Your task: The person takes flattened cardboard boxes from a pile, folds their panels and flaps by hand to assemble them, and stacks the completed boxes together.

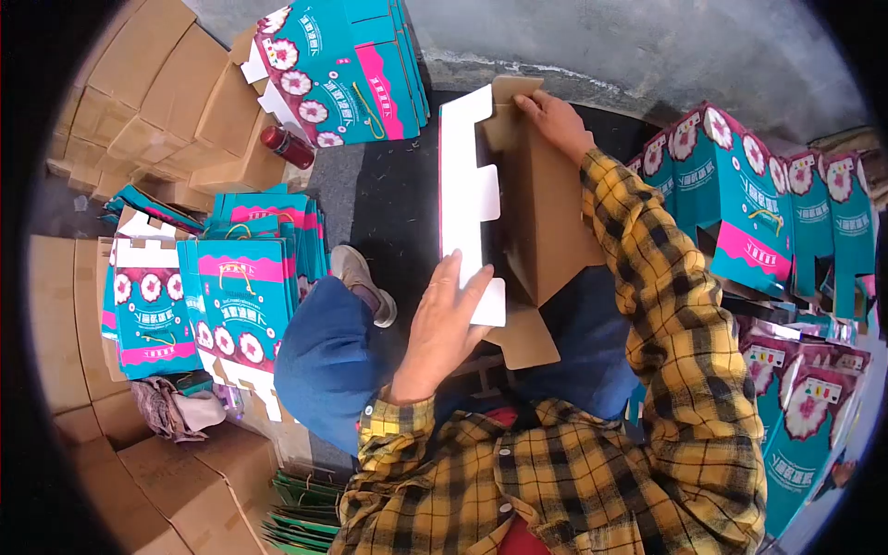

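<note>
An open cardboard box (562,208), brown inside with white flaps along its left side, stands between my knees. My left hand (439,324) lies on the near end of the white flap (467,208), its fingers stretched out and apart. At the far right corner, my right hand (560,125) grips the box's upper edge, with the thumb near the brown end flap. Another brown flap (527,340) sticks out at the near end, over my lap. The outer faces of the box are mostly hidden.
Teal and pink printed cartons (338,74) stand at the back left, with more stacks (240,296) on the left. Similar upright cartons (731,203) line the right. Brown boxes (153,102) pile up at far left beside a red bottle (287,146). A grey wall (592,46) closes the back.
</note>
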The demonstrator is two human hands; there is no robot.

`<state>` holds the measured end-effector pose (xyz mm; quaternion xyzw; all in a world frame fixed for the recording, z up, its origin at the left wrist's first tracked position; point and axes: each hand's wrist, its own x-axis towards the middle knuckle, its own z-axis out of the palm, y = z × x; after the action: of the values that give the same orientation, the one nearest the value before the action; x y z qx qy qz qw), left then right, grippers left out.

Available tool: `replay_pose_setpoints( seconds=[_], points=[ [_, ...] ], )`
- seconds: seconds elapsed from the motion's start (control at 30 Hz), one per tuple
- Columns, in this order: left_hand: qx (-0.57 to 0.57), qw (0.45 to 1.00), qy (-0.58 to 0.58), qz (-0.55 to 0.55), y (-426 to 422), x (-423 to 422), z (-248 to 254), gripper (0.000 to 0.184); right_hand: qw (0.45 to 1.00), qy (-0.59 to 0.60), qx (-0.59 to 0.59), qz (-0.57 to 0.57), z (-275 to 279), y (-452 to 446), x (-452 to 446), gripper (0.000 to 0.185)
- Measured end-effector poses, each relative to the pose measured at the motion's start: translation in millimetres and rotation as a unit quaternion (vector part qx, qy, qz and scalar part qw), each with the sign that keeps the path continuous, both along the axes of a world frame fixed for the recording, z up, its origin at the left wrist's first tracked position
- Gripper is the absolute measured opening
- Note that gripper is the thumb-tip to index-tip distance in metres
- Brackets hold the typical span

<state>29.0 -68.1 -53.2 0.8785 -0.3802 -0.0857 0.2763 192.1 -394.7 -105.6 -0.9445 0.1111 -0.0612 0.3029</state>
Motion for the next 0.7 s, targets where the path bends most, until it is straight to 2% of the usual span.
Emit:
replay_pose_setpoints(
  seconds=[0.07, 0.2, 0.27, 0.3, 0.4, 0.43, 0.47, 0.5, 0.53, 0.6, 0.7],
  points=[
    [0.007, 1.0, -0.006, -0.009, 0.0, -3.0, -1.6, 0.074, 0.996, -0.068, 0.057, -0.015, -8.2, -2.3, 4.9, 0.057],
    [0.027, 0.999, -0.022, -0.019, 2.9, -1.7, -7.8, 0.064, 0.989, -0.08, 0.122, -0.004, -24.0, -15.6, 14.3, 0.063],
    [0.046, 0.998, -0.024, -0.028, 6.8, -3.2, -13.2, 0.057, 0.943, 0.036, 0.329, -0.039, -8.6, -11.8, 13.7, 0.068],
    [0.04, 0.999, -0.022, -0.022, 7.6, -5.3, -14.1, 0.056, 0.942, 0.04, 0.332, -0.037, -2.3, -8.5, 13.0, 0.068],
    [0.032, 0.999, 0.014, -0.026, 15.6, -9.2, -12.9, 0.057, 0.951, 0.024, 0.3, 0.071, 5.3, -3.5, -3.5, 0.062],
    [0.008, 0.999, 0.024, -0.042, 20.3, -9.8, -13.1, 0.057, 0.953, 0.071, 0.257, 0.142, -1.8, -12.4, 4.7, 0.066],
    [-0.015, 0.998, 0.034, -0.059, 22.0, -11.3, -12.6, 0.056, 0.952, 0.074, 0.263, 0.136, -13.2, -17.2, 7.3, 0.066],
    [0.0, 0.999, 0.016, -0.048, 19.0, -15.2, -8.8, 0.055, 0.981, 0.052, 0.117, 0.142, -18.6, -14.2, 7.3, 0.07],
    [0.005, 0.998, 0.021, -0.054, 14.0, -19.4, -13.4, 0.055, 0.988, 0.03, -0.031, 0.146, -24.5, -10.6, 5.2, 0.075],
    [0.027, 0.996, -0.035, 0.073, -2.2, -26.1, -27.3, 0.056, 0.989, 0.052, -0.042, 0.134, -25.8, -6.5, 5.1, 0.074],
    [0.075, 0.986, -0.118, 0.092, -19.2, -29.4, -39.9, 0.055, 0.987, 0.068, -0.068, 0.129, -14.9, 0.0, 1.6, 0.073]
  ],
)
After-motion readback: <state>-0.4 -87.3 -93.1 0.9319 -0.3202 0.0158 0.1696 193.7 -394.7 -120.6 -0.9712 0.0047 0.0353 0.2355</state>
